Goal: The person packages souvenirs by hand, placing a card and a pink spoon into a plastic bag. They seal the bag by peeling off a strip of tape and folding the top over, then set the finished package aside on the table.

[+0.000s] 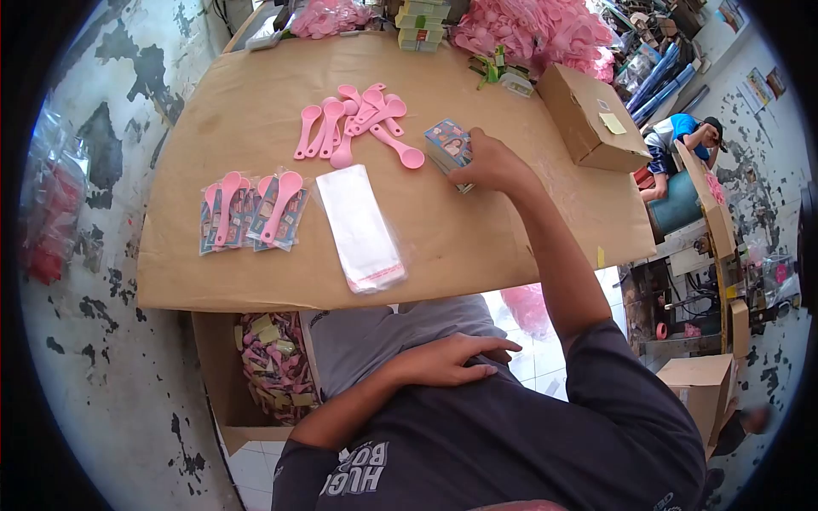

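My right hand (498, 163) reaches across the table and grips a stack of printed cards (448, 143) by its right side. Against my lap rests my left hand (450, 359), fingers stretched out and nothing in them. A loose pile of pink measuring spoons (370, 106) lies left of the cards. Nearer to me is a stack of clear plastic sleeves (358, 226) with a pinkish strip at its near end. To their left, two small groups of packed spoons with cards (277, 213) lie side by side, each pink spoon on a printed card.
A brown paper-covered table (477, 255) spans the middle. At its back are bagged pink spoons (532, 34), card bundles (419, 25) and a cardboard box (588, 115). An open carton of packed pieces (277, 366) stands below, left. Another person (682, 140) sits far right.
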`<state>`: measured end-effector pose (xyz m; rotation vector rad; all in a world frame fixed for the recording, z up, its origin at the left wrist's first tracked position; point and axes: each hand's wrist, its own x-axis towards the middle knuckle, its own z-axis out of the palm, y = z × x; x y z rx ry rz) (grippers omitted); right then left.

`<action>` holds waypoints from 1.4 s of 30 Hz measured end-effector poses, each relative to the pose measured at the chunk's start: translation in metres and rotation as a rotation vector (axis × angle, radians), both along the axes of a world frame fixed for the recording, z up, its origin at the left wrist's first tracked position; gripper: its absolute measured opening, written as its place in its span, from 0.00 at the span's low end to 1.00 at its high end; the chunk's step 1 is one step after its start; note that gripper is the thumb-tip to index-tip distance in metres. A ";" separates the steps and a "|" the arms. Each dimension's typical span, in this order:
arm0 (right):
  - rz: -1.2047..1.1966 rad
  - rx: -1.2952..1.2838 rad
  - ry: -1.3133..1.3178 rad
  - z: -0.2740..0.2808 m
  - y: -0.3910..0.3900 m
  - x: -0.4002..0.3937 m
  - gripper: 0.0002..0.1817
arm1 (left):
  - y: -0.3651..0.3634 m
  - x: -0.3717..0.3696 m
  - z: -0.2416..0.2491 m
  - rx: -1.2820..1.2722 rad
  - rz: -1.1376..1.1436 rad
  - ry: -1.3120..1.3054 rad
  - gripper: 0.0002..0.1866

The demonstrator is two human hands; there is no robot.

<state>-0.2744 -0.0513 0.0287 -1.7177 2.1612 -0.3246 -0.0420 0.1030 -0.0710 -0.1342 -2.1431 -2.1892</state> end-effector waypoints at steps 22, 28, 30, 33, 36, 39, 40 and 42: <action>-0.023 -0.026 -0.368 0.016 0.019 -0.014 0.64 | -0.043 0.030 0.086 0.009 0.087 0.099 0.27; -0.023 -0.112 -0.428 -0.007 0.017 -0.016 0.52 | -0.062 0.044 0.101 -0.070 0.288 0.146 0.23; -0.006 -0.134 -0.489 -0.008 0.021 -0.018 0.47 | -0.070 0.046 0.112 -0.113 0.450 0.070 0.22; 0.022 -0.078 -0.511 -0.004 0.032 -0.014 0.39 | -0.079 0.042 0.111 -0.209 0.715 0.097 0.20; 0.073 -0.234 -0.552 -0.005 0.052 -0.010 0.33 | -0.085 0.036 0.105 -0.308 0.898 0.098 0.20; 0.195 -0.292 -0.523 0.007 0.067 -0.008 0.29 | -0.089 0.030 0.095 -0.467 1.051 0.080 0.22; 0.290 -0.375 -0.440 0.009 0.071 -0.007 0.27 | -0.090 0.025 0.090 -0.530 1.136 0.096 0.23; 0.374 -0.449 -0.366 0.019 0.079 -0.001 0.26 | -0.093 0.021 0.084 -0.637 1.188 0.064 0.30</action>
